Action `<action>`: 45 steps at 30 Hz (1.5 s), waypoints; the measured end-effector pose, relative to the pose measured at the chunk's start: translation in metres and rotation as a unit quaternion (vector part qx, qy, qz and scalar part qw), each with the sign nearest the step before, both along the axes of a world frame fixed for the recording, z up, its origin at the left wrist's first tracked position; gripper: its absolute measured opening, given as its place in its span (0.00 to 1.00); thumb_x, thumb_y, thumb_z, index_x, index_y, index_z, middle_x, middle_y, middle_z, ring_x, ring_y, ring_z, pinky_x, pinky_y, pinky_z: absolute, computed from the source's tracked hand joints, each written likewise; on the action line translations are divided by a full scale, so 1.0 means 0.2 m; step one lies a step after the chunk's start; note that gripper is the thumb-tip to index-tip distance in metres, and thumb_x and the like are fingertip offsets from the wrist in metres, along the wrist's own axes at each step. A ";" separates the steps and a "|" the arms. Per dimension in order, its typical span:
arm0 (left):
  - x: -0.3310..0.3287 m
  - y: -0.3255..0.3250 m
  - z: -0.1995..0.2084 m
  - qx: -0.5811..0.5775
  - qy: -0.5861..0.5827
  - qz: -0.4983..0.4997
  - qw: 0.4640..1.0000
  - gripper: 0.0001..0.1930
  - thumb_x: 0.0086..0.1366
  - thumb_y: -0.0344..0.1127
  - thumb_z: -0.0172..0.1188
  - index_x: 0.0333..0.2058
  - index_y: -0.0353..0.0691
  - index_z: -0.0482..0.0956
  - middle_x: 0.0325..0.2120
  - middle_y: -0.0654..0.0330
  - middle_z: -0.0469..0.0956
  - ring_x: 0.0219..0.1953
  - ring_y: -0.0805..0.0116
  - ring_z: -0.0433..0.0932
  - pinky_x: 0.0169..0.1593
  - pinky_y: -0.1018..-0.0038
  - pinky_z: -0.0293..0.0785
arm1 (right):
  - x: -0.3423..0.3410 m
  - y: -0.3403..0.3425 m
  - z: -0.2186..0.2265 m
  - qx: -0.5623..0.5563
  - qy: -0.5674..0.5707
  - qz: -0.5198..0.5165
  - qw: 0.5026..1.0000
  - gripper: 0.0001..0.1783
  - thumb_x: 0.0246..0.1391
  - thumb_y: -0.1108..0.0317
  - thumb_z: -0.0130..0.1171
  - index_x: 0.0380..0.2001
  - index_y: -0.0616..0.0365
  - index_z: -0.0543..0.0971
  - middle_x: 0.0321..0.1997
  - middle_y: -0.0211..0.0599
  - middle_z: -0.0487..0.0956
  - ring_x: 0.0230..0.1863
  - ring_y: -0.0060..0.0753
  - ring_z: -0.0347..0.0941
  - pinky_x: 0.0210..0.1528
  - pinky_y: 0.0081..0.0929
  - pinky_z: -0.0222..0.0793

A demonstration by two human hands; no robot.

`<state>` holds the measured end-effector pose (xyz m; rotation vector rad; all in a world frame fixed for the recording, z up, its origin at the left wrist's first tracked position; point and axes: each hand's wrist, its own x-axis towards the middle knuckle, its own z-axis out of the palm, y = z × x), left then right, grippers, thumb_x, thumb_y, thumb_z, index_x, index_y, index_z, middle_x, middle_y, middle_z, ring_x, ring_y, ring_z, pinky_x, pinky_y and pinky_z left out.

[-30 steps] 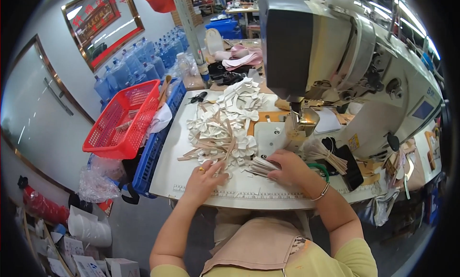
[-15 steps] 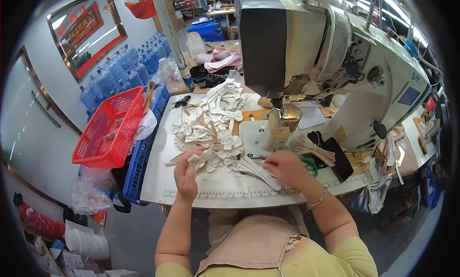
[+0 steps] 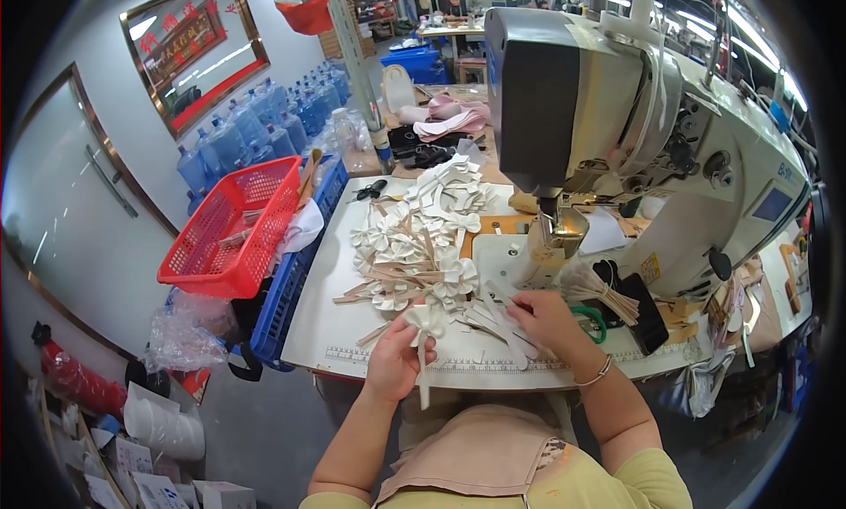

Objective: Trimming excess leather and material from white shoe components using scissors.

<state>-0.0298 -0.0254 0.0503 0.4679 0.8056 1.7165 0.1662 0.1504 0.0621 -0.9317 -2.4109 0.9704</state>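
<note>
Left hand (image 3: 394, 361) grips a white bow (image 3: 429, 322) above the front edge of the worktop (image 3: 310, 340). Right hand (image 3: 548, 319), fingers bent, at loose white strips (image 3: 509, 337); grip cannot be determined.

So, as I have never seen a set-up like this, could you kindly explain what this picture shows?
Of course. There is no robot: these are a person's bare hands, seen from above by a wide fisheye camera worn on the head, which bends straight edges.

The left hand holds a white bow-shaped piece with a strip hanging down. The right hand is at some flat, pale loose strips; whether it grips one is hard to tell.

On the white worktop lies a heap of white and beige bow-like pieces. Behind the right hand stands a large white-and-black sewing machine. Further left is a red plastic basket.
</note>
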 end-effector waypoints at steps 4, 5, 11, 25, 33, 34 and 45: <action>0.02 0.02 -0.03 0.022 -0.036 0.005 0.999 0.25 0.68 0.41 0.43 0.61 0.39 0.57 0.41 0.62 0.71 0.33 0.73 0.68 0.37 0.74 0.68 | 0.04 0.04 0.02 -0.225 0.099 0.016 0.969 0.10 0.55 0.67 0.54 0.32 0.64 0.79 0.25 0.34 0.78 0.24 0.26 0.73 0.29 0.23 0.70; 0.02 0.02 -0.03 0.052 -0.101 0.019 0.993 0.25 0.69 0.43 0.43 0.61 0.39 0.57 0.42 0.63 0.72 0.32 0.73 0.68 0.37 0.74 0.68 | 0.05 0.02 0.07 -0.296 0.105 0.034 0.949 0.10 0.56 0.68 0.53 0.34 0.65 0.78 0.25 0.32 0.76 0.25 0.22 0.72 0.29 0.20 0.70; 0.05 0.05 -0.05 0.036 -0.016 0.060 0.997 0.26 0.65 0.27 0.48 0.62 0.43 0.56 0.49 0.61 0.71 0.38 0.77 0.71 0.36 0.80 0.70 | 0.07 0.01 0.11 -0.495 0.137 0.112 0.850 0.11 0.59 0.70 0.50 0.41 0.66 0.73 0.26 0.30 0.73 0.26 0.19 0.71 0.26 0.17 0.69; 0.10 0.04 -0.07 -0.084 0.059 0.027 0.994 0.23 0.57 0.23 0.58 0.52 0.39 0.66 0.36 0.62 0.73 0.32 0.72 0.77 0.34 0.77 0.77 | 0.05 -0.04 0.08 -0.342 0.125 0.100 0.926 0.15 0.60 0.65 0.50 0.45 0.60 0.77 0.31 0.25 0.78 0.24 0.11 0.63 0.25 0.12 0.62; 0.10 0.04 -0.09 -0.123 0.153 0.040 0.980 0.22 0.57 0.23 0.58 0.51 0.38 0.65 0.39 0.59 0.74 0.36 0.67 0.79 0.34 0.76 0.78 | 0.09 -0.01 0.04 -0.505 0.169 0.086 0.842 0.16 0.61 0.68 0.46 0.48 0.67 0.70 0.30 0.36 0.78 0.22 0.17 0.70 0.22 0.15 0.68; 0.09 0.04 -0.10 -0.097 0.127 0.040 0.986 0.20 0.57 0.23 0.58 0.49 0.38 0.65 0.39 0.58 0.74 0.36 0.66 0.79 0.34 0.75 0.78 | 0.10 -0.02 0.06 -0.493 0.159 0.084 0.851 0.15 0.61 0.69 0.46 0.47 0.67 0.71 0.30 0.37 0.78 0.22 0.18 0.71 0.23 0.15 0.68; 0.09 0.00 0.01 0.141 0.655 0.256 0.697 0.14 0.39 0.16 0.61 0.25 0.44 0.77 0.39 0.58 0.74 0.50 0.51 0.70 0.51 0.63 0.69 | 0.13 -0.04 0.05 -0.532 0.135 0.114 0.828 0.12 0.60 0.69 0.48 0.44 0.65 0.72 0.30 0.35 0.78 0.23 0.18 0.71 0.25 0.17 0.70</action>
